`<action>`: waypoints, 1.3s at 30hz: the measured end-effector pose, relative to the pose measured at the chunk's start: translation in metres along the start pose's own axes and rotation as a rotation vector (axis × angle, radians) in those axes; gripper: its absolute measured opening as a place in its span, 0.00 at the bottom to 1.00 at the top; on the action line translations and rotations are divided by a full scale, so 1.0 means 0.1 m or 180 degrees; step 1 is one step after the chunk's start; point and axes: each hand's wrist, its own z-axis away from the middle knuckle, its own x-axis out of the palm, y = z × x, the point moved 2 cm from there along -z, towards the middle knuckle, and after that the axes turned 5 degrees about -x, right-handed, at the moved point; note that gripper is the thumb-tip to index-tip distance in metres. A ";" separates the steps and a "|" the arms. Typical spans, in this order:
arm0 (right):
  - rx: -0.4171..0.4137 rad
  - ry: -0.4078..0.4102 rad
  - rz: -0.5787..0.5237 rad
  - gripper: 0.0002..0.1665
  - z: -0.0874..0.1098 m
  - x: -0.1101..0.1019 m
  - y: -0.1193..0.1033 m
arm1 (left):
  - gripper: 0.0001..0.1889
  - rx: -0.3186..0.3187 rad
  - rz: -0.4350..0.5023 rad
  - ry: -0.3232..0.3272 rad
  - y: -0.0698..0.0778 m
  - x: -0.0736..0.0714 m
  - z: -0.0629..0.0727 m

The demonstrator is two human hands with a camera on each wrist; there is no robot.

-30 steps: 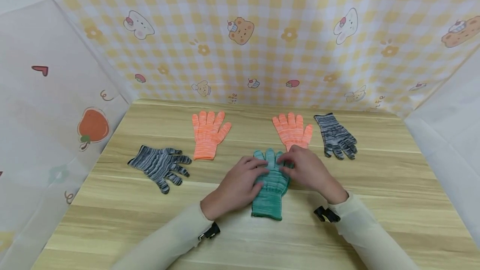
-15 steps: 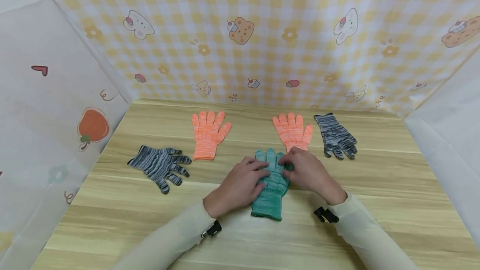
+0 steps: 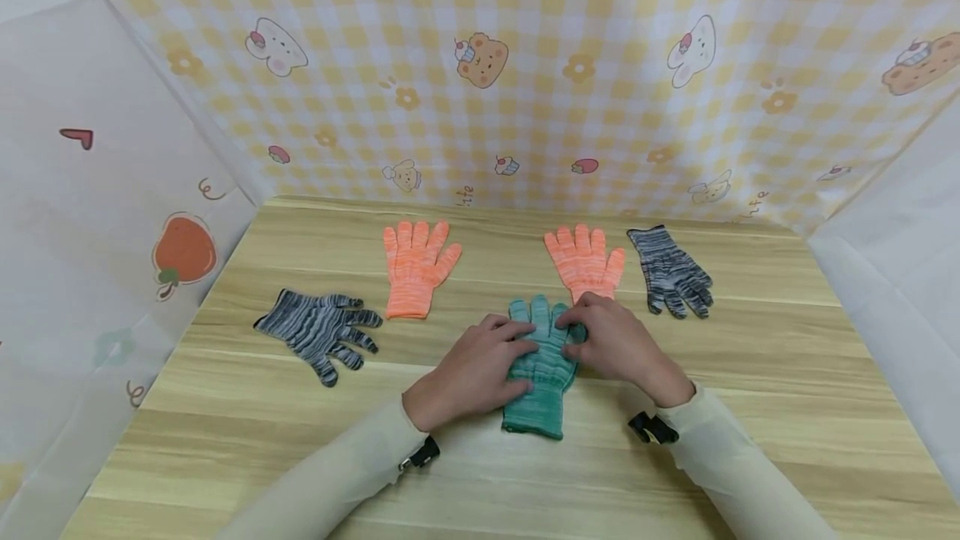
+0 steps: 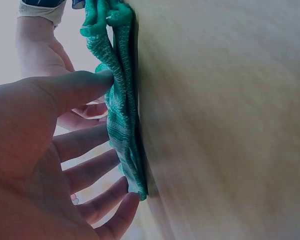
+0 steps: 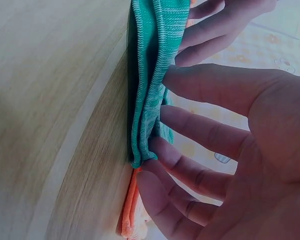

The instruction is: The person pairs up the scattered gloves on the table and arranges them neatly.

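Observation:
In the head view a pair of green knit gloves point(image 3: 536, 407) lies stacked at the middle of the table, fingers pointing away and cuffs toward me. My left hand point(image 3: 476, 373) rests along the left side, fingertips and thumb on the top glove. My right hand point(image 3: 618, 348) touches the right side near the glove's fingers, its own fingers lightly bent. From the left wrist, the left fingers point(image 4: 92, 170) look spread and fairly straight against the layered green knit point(image 4: 122, 115). The right wrist view has the right hand's fingers point(image 5: 205, 130) at the edge of the two layers point(image 5: 150, 100).
An orange glove point(image 3: 412, 269) lies at the back left. Another orange glove point(image 3: 583, 261) sits just beyond my right hand. Grey-black striped gloves lie apart, one at left point(image 3: 318, 332) and one at back right point(image 3: 671, 269). A checked cloth point(image 3: 525, 123) hangs behind the wooden table point(image 3: 750, 357).
My left thumb has slid a little toward the cuff, spreading from the fingers. The right hand has shifted only slightly, and the green gloves lie nearly where they were.

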 end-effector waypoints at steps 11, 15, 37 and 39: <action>-0.0007 -0.0023 0.0044 0.19 -0.03 0.03 0.03 | 0.28 -0.0022 -0.0060 0.0003 -0.03 -0.03 0.03; -0.0015 -0.0029 0.0042 0.19 -0.05 0.04 0.05 | 0.28 -0.0017 -0.0050 0.0007 -0.05 -0.04 0.02; 0.0028 0.0040 -0.0105 0.18 -0.13 0.06 0.06 | 0.28 -0.0104 -0.0067 0.0001 -0.09 -0.06 -0.02; 0.0021 0.0050 -0.0109 0.18 -0.14 0.06 0.06 | 0.28 -0.0106 -0.0064 0.0006 -0.09 -0.06 -0.03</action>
